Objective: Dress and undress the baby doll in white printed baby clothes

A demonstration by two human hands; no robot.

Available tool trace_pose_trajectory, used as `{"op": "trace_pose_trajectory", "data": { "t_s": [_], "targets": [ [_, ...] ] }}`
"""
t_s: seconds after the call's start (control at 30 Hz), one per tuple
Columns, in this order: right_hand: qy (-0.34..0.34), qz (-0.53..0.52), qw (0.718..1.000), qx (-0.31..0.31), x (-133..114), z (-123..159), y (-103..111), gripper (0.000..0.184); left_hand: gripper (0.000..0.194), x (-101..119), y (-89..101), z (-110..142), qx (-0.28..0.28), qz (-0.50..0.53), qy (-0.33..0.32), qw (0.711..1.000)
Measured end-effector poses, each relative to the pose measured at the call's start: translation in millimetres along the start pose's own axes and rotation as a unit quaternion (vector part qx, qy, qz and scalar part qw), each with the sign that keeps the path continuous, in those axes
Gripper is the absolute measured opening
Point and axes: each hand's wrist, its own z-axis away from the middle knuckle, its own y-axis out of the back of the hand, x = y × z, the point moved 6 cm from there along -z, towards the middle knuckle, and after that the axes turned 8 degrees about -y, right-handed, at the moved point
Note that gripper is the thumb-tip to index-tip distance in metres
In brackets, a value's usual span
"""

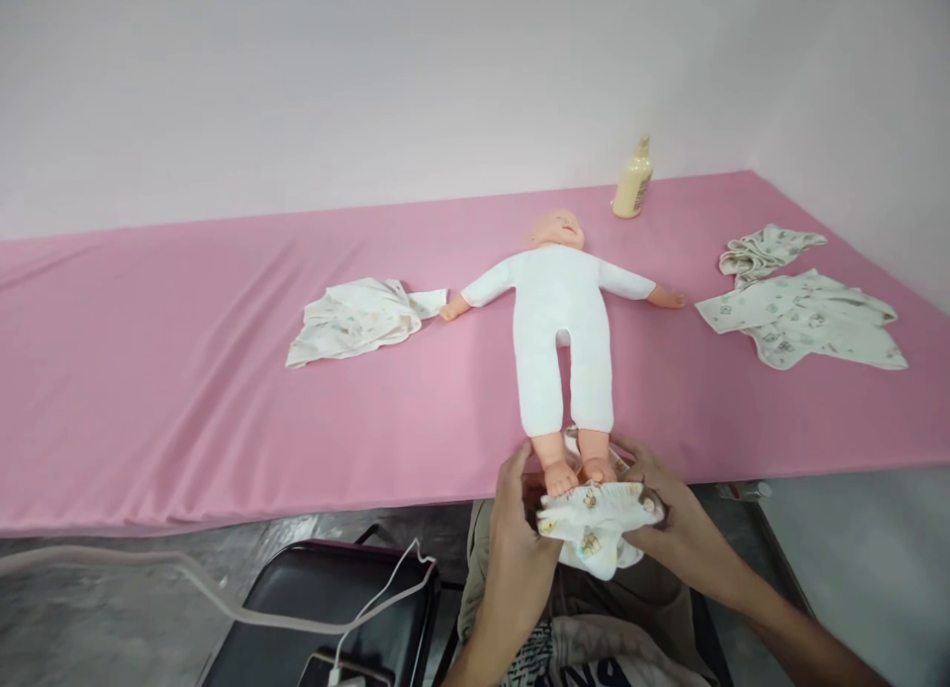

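A baby doll [562, 296] with a white cloth body lies on its back, arms spread and feet toward me. Around its feet, at the table's front edge, is a white diaper [594, 514] with small printed figures. My left hand [520, 524] grips the diaper's left side, thumb and fingers closed on it. On the other side my right hand [668, 514] holds the diaper's right edge, with its fingers partly behind the doll's foot. The doll's toes show above the diaper's front edge.
Pink cloth covers the table [185, 390]. A printed baby garment [360, 321] lies left of the doll; others, a shirt [808, 316] and a crumpled cloth [768, 251], lie right. A pump bottle [633, 180] stands behind. A black chair [341, 608] with a white cable [386, 593] is below.
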Motion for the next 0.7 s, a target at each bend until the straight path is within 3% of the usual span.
{"op": "trace_pose_trajectory", "data": {
  "t_s": [0.1,0.23,0.7],
  "targets": [
    [-0.086,-0.111,0.990,-0.019,5,0,-4,0.022,0.079,5,-8.5,-2,-0.049,0.100,0.066,0.992],
    [-0.126,-0.187,0.973,-0.040,6,-1,-6,0.030,0.082,5,-11.4,-5,-0.056,0.181,0.087,0.978],
    [-0.146,-0.098,0.984,-0.037,13,8,-3,0.026,0.080,-9,2.7,9,-0.017,0.106,0.154,0.982]
  ]
}}
